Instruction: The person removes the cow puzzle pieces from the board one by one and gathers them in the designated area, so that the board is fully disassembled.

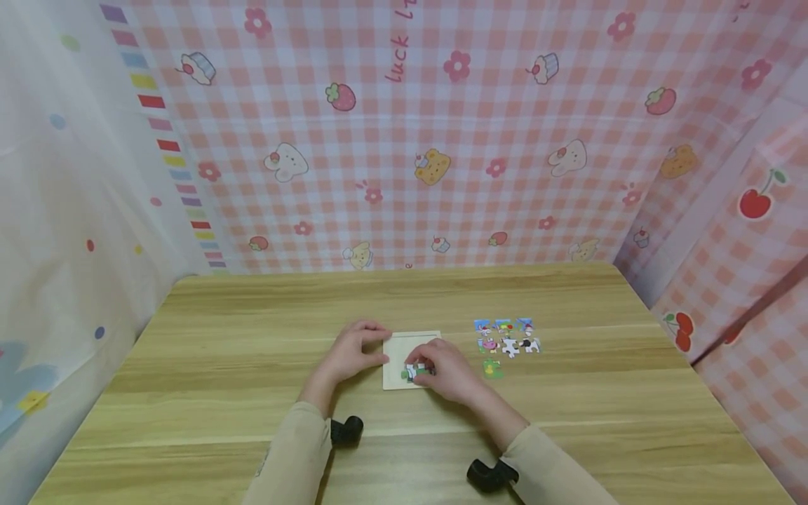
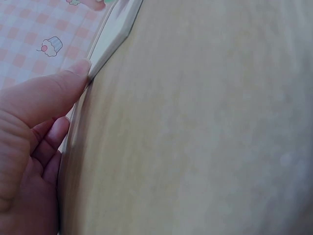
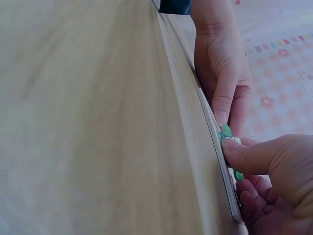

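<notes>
A pale square puzzle tray (image 1: 394,351) lies on the table in front of me. Thumb and index finger of my left hand (image 1: 350,351) are spread apart against its left side; in the left wrist view the thumb (image 2: 73,83) touches the tray's edge (image 2: 110,49). Over the tray's lower right part, my right hand (image 1: 449,372) pinches a green and white puzzle piece (image 1: 413,372). The right wrist view shows that puzzle piece (image 3: 226,131) under the thumb, close to the tray surface. The right fingers hide part of it, and whether other pieces lie beneath cannot be told.
Several loose puzzle pieces (image 1: 509,346) lie in rough rows to the right of the tray, with a green and yellow piece (image 1: 492,369) nearest me. Wood-grain table (image 1: 252,337) surrounds them. A pink checked cloth (image 1: 404,210) hangs behind the table.
</notes>
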The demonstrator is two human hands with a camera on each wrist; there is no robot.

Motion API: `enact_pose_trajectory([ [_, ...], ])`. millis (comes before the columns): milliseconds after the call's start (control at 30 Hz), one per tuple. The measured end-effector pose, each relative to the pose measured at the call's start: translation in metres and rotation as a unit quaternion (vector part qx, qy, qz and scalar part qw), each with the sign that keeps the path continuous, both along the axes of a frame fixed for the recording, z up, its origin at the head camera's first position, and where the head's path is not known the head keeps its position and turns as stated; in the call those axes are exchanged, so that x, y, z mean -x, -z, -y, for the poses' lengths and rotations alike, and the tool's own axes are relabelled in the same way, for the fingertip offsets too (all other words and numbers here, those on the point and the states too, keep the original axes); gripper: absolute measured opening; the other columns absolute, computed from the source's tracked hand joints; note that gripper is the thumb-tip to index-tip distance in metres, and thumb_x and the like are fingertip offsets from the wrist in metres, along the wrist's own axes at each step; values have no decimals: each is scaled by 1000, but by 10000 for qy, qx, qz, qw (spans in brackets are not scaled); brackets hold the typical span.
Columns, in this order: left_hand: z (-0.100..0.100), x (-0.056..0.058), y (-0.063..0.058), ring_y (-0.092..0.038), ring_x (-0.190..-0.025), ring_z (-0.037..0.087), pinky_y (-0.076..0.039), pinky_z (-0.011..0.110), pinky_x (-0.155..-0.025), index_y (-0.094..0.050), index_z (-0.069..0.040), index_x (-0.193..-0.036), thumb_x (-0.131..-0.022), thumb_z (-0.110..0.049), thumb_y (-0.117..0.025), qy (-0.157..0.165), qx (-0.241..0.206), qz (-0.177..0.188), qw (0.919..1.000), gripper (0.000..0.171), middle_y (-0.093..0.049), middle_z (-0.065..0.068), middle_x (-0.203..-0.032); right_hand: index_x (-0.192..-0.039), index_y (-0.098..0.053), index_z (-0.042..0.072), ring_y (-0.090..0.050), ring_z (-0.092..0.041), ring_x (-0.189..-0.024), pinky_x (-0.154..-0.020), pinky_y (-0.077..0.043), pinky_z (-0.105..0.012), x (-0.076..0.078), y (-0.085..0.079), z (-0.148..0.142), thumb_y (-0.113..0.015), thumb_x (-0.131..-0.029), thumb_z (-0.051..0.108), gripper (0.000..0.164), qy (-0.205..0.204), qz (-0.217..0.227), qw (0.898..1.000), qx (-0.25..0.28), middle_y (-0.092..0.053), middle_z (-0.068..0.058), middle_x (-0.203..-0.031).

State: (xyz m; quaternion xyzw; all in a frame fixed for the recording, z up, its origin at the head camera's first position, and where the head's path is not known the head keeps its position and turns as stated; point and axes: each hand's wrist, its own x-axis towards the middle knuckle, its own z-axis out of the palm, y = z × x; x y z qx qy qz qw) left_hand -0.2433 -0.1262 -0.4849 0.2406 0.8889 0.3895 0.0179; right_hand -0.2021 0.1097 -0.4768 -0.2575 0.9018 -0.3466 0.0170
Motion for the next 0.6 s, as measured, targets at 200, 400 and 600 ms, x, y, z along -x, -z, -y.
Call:
enact_pose_trajectory([
  [200,0,0,1,-47,-124,34,-33,52,-108,-69,-4,-125,-84,-14,-80,-41,8,14,10000,43,-59,12,-129,-98,-69,17,-48,-11,-76,-70,-42,-29,1,1,0,-76,-85,6,19,-120,-65,9997,200,-54,7,-81],
  [400,0,1,2,-47,-124,33,-33,52,-109,-69,-5,-125,-84,-14,-80,-91,31,35,9999,44,-59,11,-130,-98,-68,17,-48,-8,-69,-65,-43,-27,2,1,-2,-73,-87,4,17,-312,-78,9989,345,-54,11,-74],
  [600,0,1,3,-47,-125,33,-33,52,-109,-69,-5,-125,-83,-14,-81,-105,44,40,9999,44,-59,11,-130,-99,-69,18,-49,-8,-71,-67,-43,-28,1,-1,-4,-71,-89,6,16,-254,9,9988,421,-54,11,-75],
])
